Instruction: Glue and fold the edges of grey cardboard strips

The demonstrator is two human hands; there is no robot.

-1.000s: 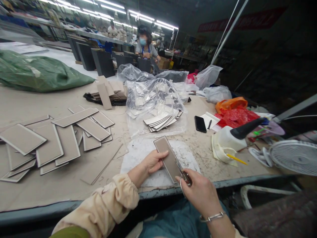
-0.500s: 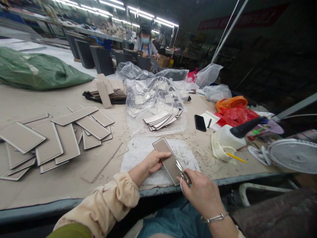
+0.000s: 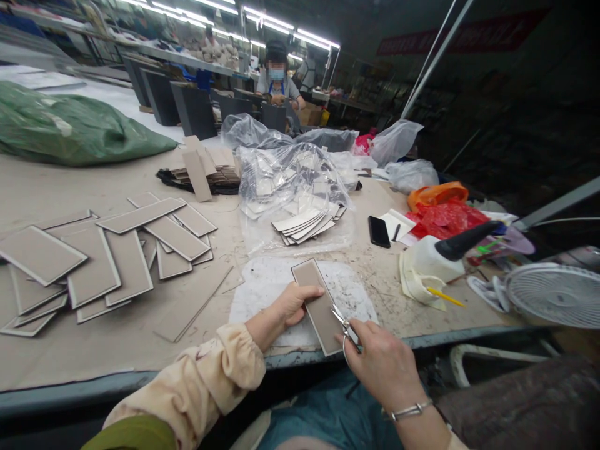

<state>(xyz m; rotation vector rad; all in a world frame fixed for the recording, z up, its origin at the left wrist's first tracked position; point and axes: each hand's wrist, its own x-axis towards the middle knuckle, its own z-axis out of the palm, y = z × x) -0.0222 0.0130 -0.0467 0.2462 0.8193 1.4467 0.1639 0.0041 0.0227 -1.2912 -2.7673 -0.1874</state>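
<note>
My left hand (image 3: 291, 305) grips a long tan rectangular panel (image 3: 317, 302) by its left edge, holding it over a white mat (image 3: 262, 287) at the table's front edge. My right hand (image 3: 380, 362) is closed around small metal scissors (image 3: 345, 327), whose blades touch the panel's right edge near its lower end. A metal bangle sits on my right wrist.
Many similar tan panels (image 3: 98, 256) lie spread at the left. A clear plastic bag (image 3: 293, 194) holds more pieces. A black phone (image 3: 379, 232), a white glue bottle (image 3: 440, 256), a fan (image 3: 553, 294) and a red bag (image 3: 445, 219) are at the right. A masked person (image 3: 277, 84) sits far behind.
The scissors have slid slightly up along the panel's right edge, and the panel has shifted a little. The view has dipped slightly.
</note>
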